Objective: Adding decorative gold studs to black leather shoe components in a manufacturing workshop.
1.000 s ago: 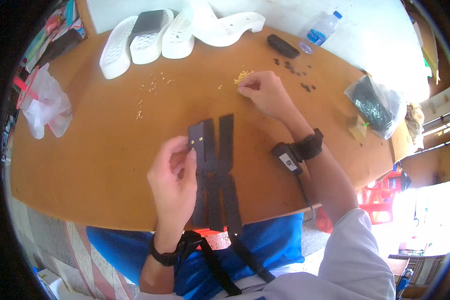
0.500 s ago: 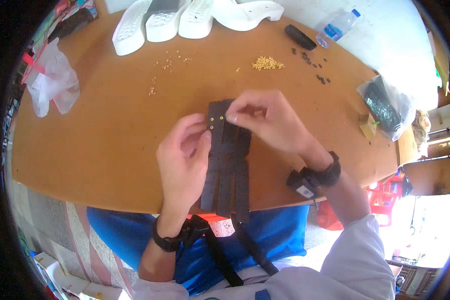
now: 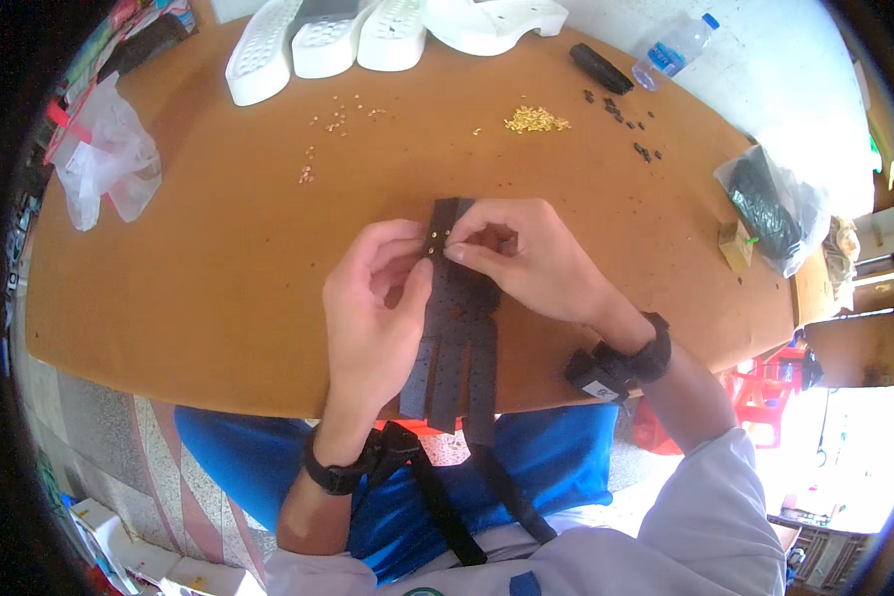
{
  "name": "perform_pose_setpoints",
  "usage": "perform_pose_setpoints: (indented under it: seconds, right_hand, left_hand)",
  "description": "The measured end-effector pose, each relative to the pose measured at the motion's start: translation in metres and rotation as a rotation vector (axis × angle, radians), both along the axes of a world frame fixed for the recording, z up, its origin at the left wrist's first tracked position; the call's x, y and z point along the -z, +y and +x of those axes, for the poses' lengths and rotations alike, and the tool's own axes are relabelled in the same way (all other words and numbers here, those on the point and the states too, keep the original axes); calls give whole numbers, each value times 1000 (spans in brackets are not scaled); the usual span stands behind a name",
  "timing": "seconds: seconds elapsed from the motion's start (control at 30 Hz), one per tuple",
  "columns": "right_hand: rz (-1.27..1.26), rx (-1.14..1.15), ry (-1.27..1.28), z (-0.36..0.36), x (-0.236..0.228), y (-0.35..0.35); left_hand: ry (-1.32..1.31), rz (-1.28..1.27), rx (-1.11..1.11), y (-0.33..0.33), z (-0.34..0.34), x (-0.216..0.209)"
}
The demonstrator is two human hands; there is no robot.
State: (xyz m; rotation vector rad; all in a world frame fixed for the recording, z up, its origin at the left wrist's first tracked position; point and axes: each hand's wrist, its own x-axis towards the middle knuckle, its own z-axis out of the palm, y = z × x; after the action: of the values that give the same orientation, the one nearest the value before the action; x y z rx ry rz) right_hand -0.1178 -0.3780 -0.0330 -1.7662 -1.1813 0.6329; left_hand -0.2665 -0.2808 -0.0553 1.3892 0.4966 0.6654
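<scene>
A dark slotted strap piece (image 3: 452, 343), cut into long strips at its near end, lies at the table's front edge and hangs slightly over it. Small gold studs (image 3: 433, 235) are set in its far part. My left hand (image 3: 377, 308) grips the left border of that part between thumb and fingers. Closed in a pinch, my right hand (image 3: 536, 258) has its thumb and fingertip against the strap piece beside the studs. Whatever tiny thing is between those fingertips is hidden.
On the brown table (image 3: 199, 268) lie a gold stud pile (image 3: 536, 119), scattered small pieces (image 3: 338, 119) and black bits (image 3: 621, 114). White shoe soles (image 3: 392, 40) stand at the back. A water bottle (image 3: 670, 55) and plastic bags (image 3: 114, 159) (image 3: 775, 214) sit toward the sides.
The strap piece's far part has shifted right and looks narrower, tilted between my hands. My left hand has moved slightly right with it; my right fingertips have come lower, closer to the studs.
</scene>
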Motion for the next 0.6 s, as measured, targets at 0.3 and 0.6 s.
perform_pose_setpoints:
  seconds: [0.3, 0.6]
  right_hand:
    - [-127, 20, 43, 6, -5, 1]
    - [-117, 364, -260, 94, -5, 9]
  left_hand:
    - [9, 39, 12, -1, 1, -1]
    - [-28, -39, -16, -3, 2, -2]
